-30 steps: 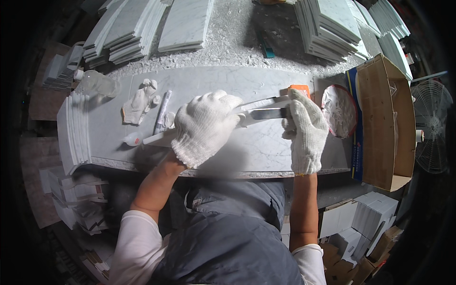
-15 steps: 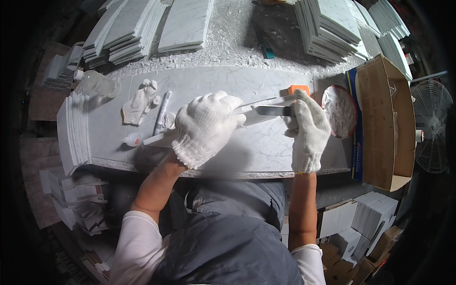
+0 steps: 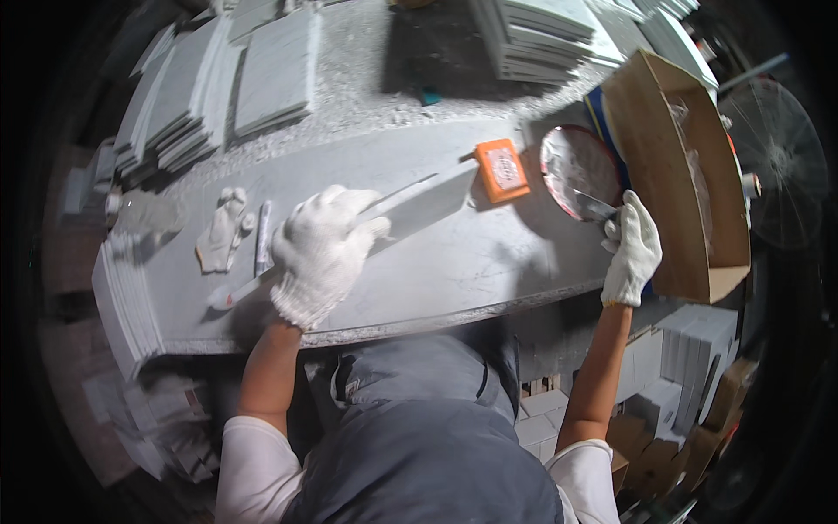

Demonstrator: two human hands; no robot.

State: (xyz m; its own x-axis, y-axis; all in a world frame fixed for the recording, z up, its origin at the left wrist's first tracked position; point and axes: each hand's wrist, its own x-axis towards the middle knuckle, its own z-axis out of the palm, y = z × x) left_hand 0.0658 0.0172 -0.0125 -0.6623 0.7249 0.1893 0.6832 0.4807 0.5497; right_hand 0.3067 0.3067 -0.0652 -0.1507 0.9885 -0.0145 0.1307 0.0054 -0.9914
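My left hand [image 3: 323,249], in a white knit glove, is closed around a long, narrow pale marble strip [image 3: 428,208] that slants over the bench. A thin dark line juts out past its fingers; whether it is a separate stick or the strip's edge I cannot tell. My right hand [image 3: 635,249], gloved alike, grips what looks like a putty knife [image 3: 595,207]. Its blade is over a round red-rimmed tub [image 3: 559,155] of whitish, crinkled-looking contents. An orange block-like box [image 3: 502,171] lies just beyond the strip's right end.
On the bench's left lie a spare glove [image 3: 225,229], a white tube [image 3: 263,237] and a clear bottle [image 3: 150,214]. Marble tile stacks [image 3: 188,96] stand along the back, another [image 3: 532,39] at back right. An open cardboard box [image 3: 650,166] borders the right, near a fan [image 3: 781,166].
My right hand has moved right with the putty knife, away from the strip to the tub. The left hand keeps hold of the strip. The whole view has tilted and shifted.
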